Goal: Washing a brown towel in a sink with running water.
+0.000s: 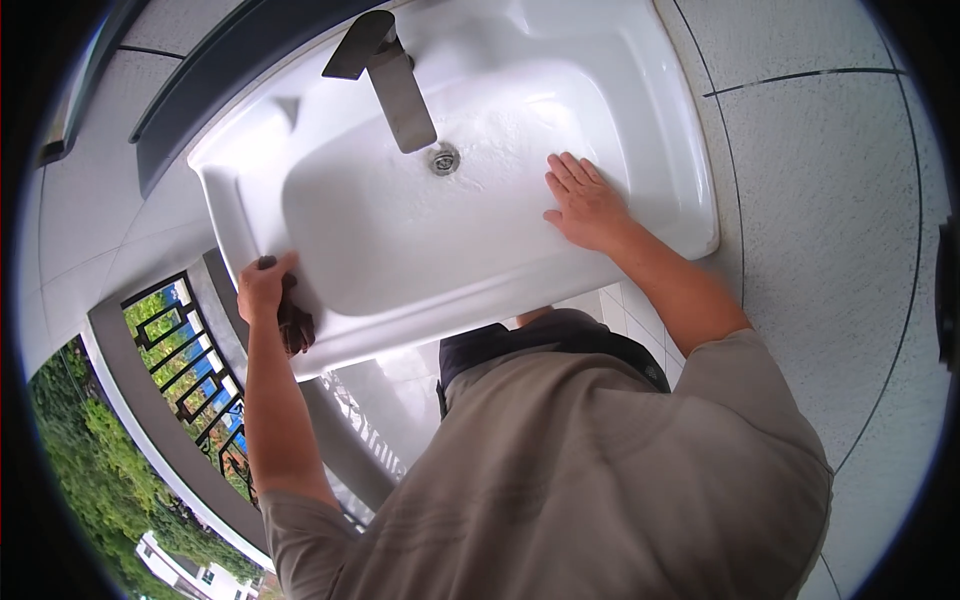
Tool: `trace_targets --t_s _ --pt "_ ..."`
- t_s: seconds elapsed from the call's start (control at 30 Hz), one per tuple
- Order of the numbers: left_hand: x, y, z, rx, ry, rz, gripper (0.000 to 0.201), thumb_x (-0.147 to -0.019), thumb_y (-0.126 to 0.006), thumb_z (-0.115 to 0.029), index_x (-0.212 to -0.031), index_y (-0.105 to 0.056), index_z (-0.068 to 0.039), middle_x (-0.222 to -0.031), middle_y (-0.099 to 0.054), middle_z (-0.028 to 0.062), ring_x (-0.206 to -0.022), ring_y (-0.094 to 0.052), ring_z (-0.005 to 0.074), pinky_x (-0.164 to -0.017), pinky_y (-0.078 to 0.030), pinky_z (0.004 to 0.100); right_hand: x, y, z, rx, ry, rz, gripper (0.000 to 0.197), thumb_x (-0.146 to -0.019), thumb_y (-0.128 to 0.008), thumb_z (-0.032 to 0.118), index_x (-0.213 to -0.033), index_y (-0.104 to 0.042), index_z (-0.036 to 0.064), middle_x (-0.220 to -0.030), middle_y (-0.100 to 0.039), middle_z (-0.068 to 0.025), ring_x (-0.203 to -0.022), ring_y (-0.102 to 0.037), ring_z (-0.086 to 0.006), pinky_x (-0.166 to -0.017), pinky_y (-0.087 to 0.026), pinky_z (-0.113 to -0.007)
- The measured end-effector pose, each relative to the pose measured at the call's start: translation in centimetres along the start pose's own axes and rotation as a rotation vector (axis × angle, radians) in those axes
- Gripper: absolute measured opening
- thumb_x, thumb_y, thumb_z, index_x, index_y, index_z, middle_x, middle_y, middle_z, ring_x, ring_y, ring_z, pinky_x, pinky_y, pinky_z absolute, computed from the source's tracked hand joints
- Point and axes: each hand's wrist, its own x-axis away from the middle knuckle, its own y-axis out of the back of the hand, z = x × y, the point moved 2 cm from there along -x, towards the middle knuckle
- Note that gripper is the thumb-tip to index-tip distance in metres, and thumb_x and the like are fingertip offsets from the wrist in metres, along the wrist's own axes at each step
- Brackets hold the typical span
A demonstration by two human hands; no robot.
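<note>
A white sink (370, 285) fills the upper middle of the view. At its left front edge my left hand (263, 290) is closed around a crumpled dark brown cloth (296, 325), part of which hangs below the hand. My right hand (585, 203) lies in the right part of the basin, palm down with its fingers stretched out, and nothing shows in it. A dark grey faucet (402, 100) reaches over the basin from the back. Below its spout sits a round metal drain (443, 158), with rippled water (490, 150) around it.
Light grey tiled wall (820, 200) runs along the sink's right side. A dark curved edge (215, 75) borders the back left. At the left, a black metal railing (190, 370) opens onto green trees (90, 450). Pale floor tiles (385, 385) show under the sink.
</note>
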Motion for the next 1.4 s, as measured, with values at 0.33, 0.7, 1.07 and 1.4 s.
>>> trace_targets --t_s 0.33,0.7,1.07,1.4 --pt "-0.1 0.0 -0.1 -0.003 0.017 0.022 0.049 -0.076 -0.081 -0.06 -0.1 -0.083 -0.018 -0.08 -0.078 -0.0037 -0.078 -0.073 0.0134 -0.078 -0.054 0.0331 -1.3 0.7 -0.2 0.212 0.069 -0.16 0.066 -0.104 -0.058 0.038 -0.152 -0.047 -0.0057 -0.168 -0.033 -0.0207 -0.158 -0.025 -0.0348 -0.13 -0.018 -0.05" --pt "-0.2 -0.3 0.5 -0.009 0.026 0.007 0.05 -0.075 -0.081 -0.06 -0.102 -0.083 -0.018 -0.083 -0.079 -0.0027 -0.083 -0.074 0.0157 -0.081 -0.055 0.0338 -3.1 1.8 0.2 0.062 0.063 -0.036 0.044 -0.095 -0.062 0.013 -0.135 -0.059 -0.0064 -0.136 -0.056 -0.0159 -0.125 -0.054 -0.031 -0.107 -0.043 -0.044" --pt "-0.2 0.1 -0.1 0.031 0.017 0.016 0.05 -0.073 -0.082 -0.059 -0.101 -0.083 -0.017 -0.081 -0.079 -0.0032 -0.08 -0.074 0.015 -0.079 -0.055 0.0345 -8.9 5.1 -3.6 -0.035 -0.026 -0.66 0.086 -0.104 -0.056 0.054 -0.164 -0.026 -0.0001 -0.175 -0.012 -0.0182 -0.162 -0.012 -0.0336 -0.133 -0.014 -0.05" --pt "0.0 -0.2 -0.3 0.017 -0.002 -0.013 0.048 -0.073 -0.082 -0.059 -0.096 -0.082 -0.016 -0.082 -0.079 -0.0021 -0.082 -0.075 0.0163 -0.081 -0.056 0.0357 -11.9 6.3 -4.2 -0.008 -0.2 -0.897 0.076 -0.104 -0.054 0.055 -0.16 -0.039 0.0056 -0.17 -0.03 -0.011 -0.16 -0.02 -0.0306 -0.132 -0.015 -0.049"
